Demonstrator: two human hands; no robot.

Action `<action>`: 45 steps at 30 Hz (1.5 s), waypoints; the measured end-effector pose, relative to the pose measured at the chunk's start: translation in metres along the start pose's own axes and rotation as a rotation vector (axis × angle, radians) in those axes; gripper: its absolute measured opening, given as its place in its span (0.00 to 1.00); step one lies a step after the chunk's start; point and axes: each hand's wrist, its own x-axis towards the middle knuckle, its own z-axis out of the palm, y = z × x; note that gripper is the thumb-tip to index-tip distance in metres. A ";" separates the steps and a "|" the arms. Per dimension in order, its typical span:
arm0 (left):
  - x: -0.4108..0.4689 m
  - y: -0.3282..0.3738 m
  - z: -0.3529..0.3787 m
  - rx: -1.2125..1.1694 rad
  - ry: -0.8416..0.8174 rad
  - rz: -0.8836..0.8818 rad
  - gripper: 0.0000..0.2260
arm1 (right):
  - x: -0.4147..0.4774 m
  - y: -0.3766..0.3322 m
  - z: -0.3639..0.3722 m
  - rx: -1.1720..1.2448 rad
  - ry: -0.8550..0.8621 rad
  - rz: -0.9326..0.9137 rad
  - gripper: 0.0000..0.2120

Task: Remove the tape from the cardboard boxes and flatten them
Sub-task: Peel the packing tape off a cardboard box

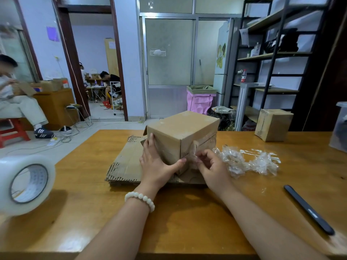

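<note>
- One brown corrugated cardboard box [180, 136], blocky and scuffed, sits on flattened cardboard [125, 164] with ragged fluted edges, on the glossy wooden desk [187, 212].
- Left hand [155, 164] lies flat against the box's near-left face, thumb stretched along its lower corner, gripping nothing.
- Right hand [210, 166] pinches a clear, crinkled tape strip [194, 149] at the box's front edge.
- Crumpled glossy tape [249, 162] lies just right of that hand.
</note>
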 end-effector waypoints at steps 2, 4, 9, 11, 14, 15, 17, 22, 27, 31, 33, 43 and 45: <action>0.000 0.000 0.000 -0.003 0.009 -0.007 0.59 | 0.000 0.003 0.001 -0.043 0.010 -0.007 0.11; 0.000 0.000 0.000 -0.009 0.020 -0.011 0.59 | 0.001 0.005 0.002 -0.093 0.050 -0.028 0.10; -0.001 0.002 0.000 -0.033 0.031 -0.009 0.58 | 0.002 0.006 0.003 -0.166 0.152 -0.084 0.08; -0.001 0.002 -0.001 -0.057 0.030 -0.015 0.58 | 0.001 0.006 0.006 -0.227 0.188 -0.143 0.10; -0.001 0.002 -0.001 -0.064 0.030 -0.019 0.58 | 0.001 0.007 0.010 -0.313 0.228 -0.319 0.14; -0.001 0.002 -0.002 -0.065 0.030 -0.019 0.58 | 0.001 0.009 0.011 -0.331 0.234 -0.371 0.14; -0.002 0.003 -0.002 -0.066 0.028 -0.016 0.58 | 0.002 0.012 0.010 -0.304 0.242 -0.382 0.12; -0.001 0.002 -0.003 -0.078 0.016 -0.015 0.57 | 0.001 0.012 0.001 -0.171 0.156 -0.267 0.12; -0.002 0.003 -0.003 -0.084 0.011 -0.023 0.58 | -0.004 0.005 -0.004 -0.134 0.011 -0.168 0.14; -0.003 0.005 -0.002 -0.066 0.014 -0.010 0.58 | 0.001 0.010 -0.002 -0.212 0.101 -0.183 0.08; -0.004 0.004 -0.002 -0.063 0.021 -0.006 0.58 | 0.002 0.011 0.000 -0.230 0.126 -0.182 0.07; -0.003 0.002 -0.004 -0.085 0.018 0.008 0.57 | 0.001 0.013 -0.003 -0.168 0.096 0.094 0.17; -0.004 0.002 -0.005 -0.080 0.011 0.011 0.57 | 0.001 0.012 -0.001 -0.214 0.029 0.052 0.11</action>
